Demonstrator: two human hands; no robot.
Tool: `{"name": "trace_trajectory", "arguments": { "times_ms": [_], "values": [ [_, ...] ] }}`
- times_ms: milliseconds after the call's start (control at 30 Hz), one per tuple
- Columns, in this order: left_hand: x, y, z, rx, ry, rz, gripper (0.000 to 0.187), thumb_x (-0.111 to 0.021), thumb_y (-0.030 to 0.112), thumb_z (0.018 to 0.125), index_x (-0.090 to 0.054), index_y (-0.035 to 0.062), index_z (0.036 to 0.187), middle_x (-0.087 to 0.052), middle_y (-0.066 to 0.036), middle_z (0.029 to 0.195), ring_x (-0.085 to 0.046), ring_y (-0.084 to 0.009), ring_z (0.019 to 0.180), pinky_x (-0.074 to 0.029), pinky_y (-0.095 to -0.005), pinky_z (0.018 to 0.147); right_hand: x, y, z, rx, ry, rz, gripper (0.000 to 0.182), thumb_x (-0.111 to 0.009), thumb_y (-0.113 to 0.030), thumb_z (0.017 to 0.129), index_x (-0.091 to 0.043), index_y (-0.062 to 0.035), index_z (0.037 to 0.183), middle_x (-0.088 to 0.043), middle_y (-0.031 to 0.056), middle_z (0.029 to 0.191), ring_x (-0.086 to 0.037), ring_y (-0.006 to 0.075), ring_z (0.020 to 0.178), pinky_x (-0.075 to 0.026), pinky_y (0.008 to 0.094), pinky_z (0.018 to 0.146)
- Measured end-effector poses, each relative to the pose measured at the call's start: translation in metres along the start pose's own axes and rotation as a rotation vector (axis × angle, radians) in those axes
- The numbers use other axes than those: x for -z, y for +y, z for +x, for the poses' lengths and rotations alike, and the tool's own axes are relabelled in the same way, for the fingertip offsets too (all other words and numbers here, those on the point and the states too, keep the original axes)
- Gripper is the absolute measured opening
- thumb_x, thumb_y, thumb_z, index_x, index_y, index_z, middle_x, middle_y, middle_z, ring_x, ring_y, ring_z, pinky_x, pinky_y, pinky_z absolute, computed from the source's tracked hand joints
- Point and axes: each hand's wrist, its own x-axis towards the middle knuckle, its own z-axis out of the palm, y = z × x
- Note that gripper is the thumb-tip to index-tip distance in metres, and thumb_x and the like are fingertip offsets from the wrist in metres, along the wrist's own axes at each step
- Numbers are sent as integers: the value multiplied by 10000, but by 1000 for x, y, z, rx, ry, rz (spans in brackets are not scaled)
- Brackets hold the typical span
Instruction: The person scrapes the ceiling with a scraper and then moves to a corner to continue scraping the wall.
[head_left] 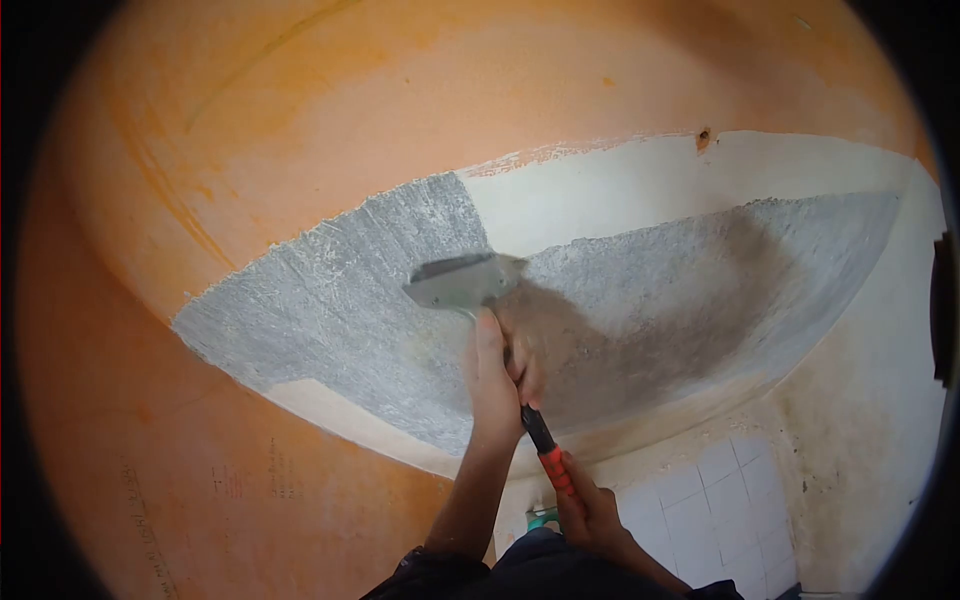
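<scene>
In the head view, the wide-bladed scraper (pixel 458 285) lies just off the middle toward 11 o'clock, its blade over the grey rough area (pixel 350 260) and its handle running down toward 5 o'clock. The left hand (pixel 492 365) is wrapped round the upper handle, thumb stretched toward the blade; the right hand (pixel 590 508) is curled round the red grip (pixel 556 470) near the lower end.

The blade is blurred, so whether it touches the surface I can't tell. If it tips while pressed, a corner could gouge the grey area or catch the ragged edge of the white patch (pixel 600 195) toward 1 o'clock and lift more coating than meant. The left fingers sit close behind the blade — a sudden skid could graze the knuckles. A loose lower hold would let the handle twist, since the push comes from there. A corner might also snag in the small hole (pixel 704 138) near 1 o'clock.

Counted: two hands, one scraper, one red grip, one small hole, two pale patches — the large one named, plus a smaller strip (pixel 345 410) at 8 o'clock — and one green object (pixel 542 518), partly hidden, at 6 o'clock.
</scene>
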Motion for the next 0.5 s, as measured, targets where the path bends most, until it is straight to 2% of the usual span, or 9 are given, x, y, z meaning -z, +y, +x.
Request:
{"name": "trace_trajectory", "arguments": {
  "times_ms": [100, 200, 300, 367, 500],
  "values": [
    [0, -9, -7, 61, 80, 60, 326, -361, 441, 1043, -432, 141, 938, -277, 51, 540, -221, -55, 328, -219, -224, 287, -3, 12, -7, -3, 45, 98, 541, -553, -72, 919, -401, -16, 1436, -615, 147, 720, -621, 232, 551, -482, 316, 551],
    [-4, -5, -4, 11, -14, 20, 334, -368, 450, 1039, -433, 140, 934, -276, 49, 541, -223, -54, 331, -228, -223, 286, 3, 6, -7, 50, 40, 71, 532, -557, -63, 912, -414, 2, 1420, -628, 156, 728, -620, 238, 534, -480, 318, 534],
    [2, -10, -6, 59, 43, -2, 335, -373, 453, 1037, -438, 140, 935, -282, 47, 547, -224, -52, 332, -225, -223, 287, -1, 5, -8, 90, 69, 50, 531, -566, -59, 905, -419, 24, 1407, -631, 156, 704, -623, 241, 531, -480, 321, 522],
    [6, -14, -8, 57, 52, 1, 333, -374, 452, 1037, -441, 142, 936, -283, 49, 550, -222, -51, 332, -227, -220, 287, -4, 13, -9, 2, 41, 0, 532, -571, -58, 900, -423, 26, 1404, -629, 160, 702, -625, 248, 533, -481, 328, 517],
    [-5, -3, -5, 33, 36, 9, 331, -375, 452, 1037, -447, 145, 937, -281, 56, 552, -212, -49, 335, -221, -216, 289, 2, 4, -7, 67, 45, -19, 536, -572, -60, 899, -426, 6, 1411, -625, 158, 689, -624, 248, 529, -480, 325, 517]
  ]
}}
